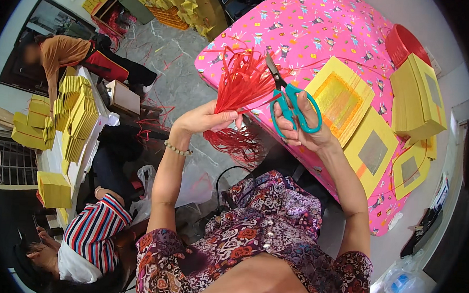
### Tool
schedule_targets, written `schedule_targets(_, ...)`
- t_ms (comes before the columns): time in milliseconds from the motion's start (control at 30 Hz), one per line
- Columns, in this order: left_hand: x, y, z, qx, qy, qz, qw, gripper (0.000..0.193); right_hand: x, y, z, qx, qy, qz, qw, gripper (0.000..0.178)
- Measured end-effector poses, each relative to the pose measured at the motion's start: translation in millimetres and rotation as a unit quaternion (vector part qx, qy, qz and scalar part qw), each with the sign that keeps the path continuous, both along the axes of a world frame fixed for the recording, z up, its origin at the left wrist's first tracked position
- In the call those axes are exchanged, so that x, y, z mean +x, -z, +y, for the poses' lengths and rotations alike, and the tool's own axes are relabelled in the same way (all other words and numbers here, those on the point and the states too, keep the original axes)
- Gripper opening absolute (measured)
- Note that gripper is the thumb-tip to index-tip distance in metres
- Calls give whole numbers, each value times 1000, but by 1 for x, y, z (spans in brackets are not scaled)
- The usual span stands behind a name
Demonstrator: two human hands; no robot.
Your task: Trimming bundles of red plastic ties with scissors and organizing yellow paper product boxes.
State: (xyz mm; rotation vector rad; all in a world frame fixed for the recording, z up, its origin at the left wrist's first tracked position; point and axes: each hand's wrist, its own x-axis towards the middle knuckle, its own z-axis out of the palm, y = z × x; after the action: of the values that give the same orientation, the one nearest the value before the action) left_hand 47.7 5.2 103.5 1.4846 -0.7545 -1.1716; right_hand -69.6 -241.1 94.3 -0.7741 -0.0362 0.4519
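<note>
My left hand (210,118) is closed round the middle of a thick bunch of red plastic strips (241,83). The strips fan out above the fist and hang in a loose tangle below it. In my right hand (311,126) is a pair of scissors (284,99) with teal handles and dark blades, my fingers through the loops. The blades point up, slightly parted, just right of the bunch. One red strip runs from the bunch toward the scissors; whether it touches them I cannot tell.
A pink patterned cloth (310,23) covers the table, holding yellow paper stacks (417,98) and a red basin (407,44). On the left, a person in orange (64,52) bends over a white table with folded yellow paper (77,117). Another in a striped top (95,229) sits nearer.
</note>
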Motion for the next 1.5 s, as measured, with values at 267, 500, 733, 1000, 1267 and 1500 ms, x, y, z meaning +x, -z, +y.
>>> schedule_targets(267, -1, 7, 7, -11, -9, -4, 1000, 31, -8, 4, -12, -2, 30, -15, 999, 65)
schedule_targets(500, -6, 8, 13, -11, -79, -74, 994, 28, -26, 1, -8, 40, -37, -49, 997, 78)
schedule_targets(733, -9, 3, 5, -7, -70, -126, 989, 22, -22, 0, -3, 31, -74, -23, 996, 72)
schedule_targets(1000, -11, 0, 2, 31, -75, -172, 982, 23, -16, -5, 5, -26, -36, 35, 998, 67)
schedule_targets(1267, -21, 15, 1, 13, -110, -283, 953, 20, -9, -3, 5, -31, -32, 57, 997, 63)
schedule_targets(1500, -34, 9, -4, 134, -89, -403, 901, 29, -3, -3, -6, -6, -52, 75, 996, 62)
